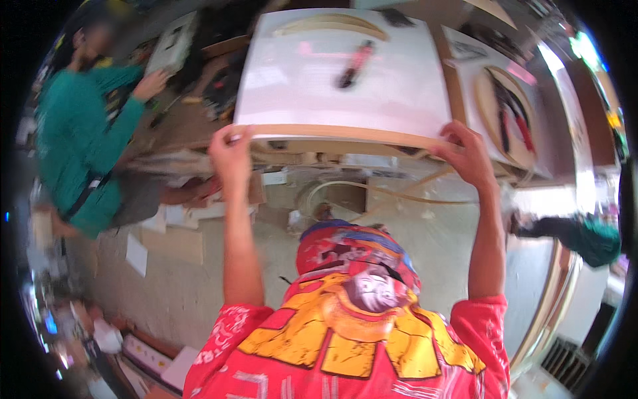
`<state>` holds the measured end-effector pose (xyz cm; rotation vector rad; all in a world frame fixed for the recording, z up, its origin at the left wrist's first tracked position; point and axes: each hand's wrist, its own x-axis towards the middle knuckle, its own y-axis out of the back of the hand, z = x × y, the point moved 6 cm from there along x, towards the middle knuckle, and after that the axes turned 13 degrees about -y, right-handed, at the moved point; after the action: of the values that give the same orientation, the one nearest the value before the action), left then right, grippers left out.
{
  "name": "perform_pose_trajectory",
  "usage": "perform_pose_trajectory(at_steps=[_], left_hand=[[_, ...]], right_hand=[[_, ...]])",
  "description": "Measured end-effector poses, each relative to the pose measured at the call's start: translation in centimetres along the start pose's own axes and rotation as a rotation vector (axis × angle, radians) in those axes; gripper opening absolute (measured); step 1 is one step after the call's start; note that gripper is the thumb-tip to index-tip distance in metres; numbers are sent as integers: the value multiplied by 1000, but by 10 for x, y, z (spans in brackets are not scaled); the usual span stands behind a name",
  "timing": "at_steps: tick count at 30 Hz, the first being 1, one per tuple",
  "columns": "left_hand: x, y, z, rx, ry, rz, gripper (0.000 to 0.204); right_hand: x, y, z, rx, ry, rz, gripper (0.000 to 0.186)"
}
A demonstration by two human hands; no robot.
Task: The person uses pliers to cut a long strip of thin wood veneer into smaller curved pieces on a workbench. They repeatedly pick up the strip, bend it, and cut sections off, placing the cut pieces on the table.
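Note:
A wood-coloured edging strip [339, 132] runs along the near edge of a white panel [299, 100] on the bench. At its left end, my left hand [231, 156] is closed, thumb and fingers pinched at the panel corner. My right hand [467, 156] pinches the strip's right end, with the fingers bent over the corner. On the panel's top lies a red-and-black hand tool [357, 64], blurred, its exact kind unclear. Behind it rests a curved pale wooden strip [332, 25], and a dark piece [397, 17] sits near the far right corner.
To the right, a second white panel [468, 86] carries a coiled pale strip [490, 110] and red-handled pliers [522, 130]. A co-worker in a green top [80, 139] works at the left of the bench. Below, a loose strip [412, 197] curves above the floor. Board offcuts [174, 244] lie at left.

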<state>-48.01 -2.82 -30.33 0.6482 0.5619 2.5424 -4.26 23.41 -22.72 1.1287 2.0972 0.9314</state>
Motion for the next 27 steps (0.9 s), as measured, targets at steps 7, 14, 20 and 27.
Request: perform_pose_trajectory(at_steps=[7, 14, 20, 27], left_hand=[[2, -5, -28, -172, 52, 24, 47], [5, -11, -40, -258, 92, -12, 52], [5, -12, -41, -260, 99, 8, 59], [7, 7, -6, 313, -200, 92, 60]], right_hand=[[-2, 44, 32, -17, 52, -210, 25], [20, 44, 44, -156, 135, -124, 24], [28, 34, 55, -137, 148, -105, 27], [25, 35, 51, -128, 135, -139, 27]])
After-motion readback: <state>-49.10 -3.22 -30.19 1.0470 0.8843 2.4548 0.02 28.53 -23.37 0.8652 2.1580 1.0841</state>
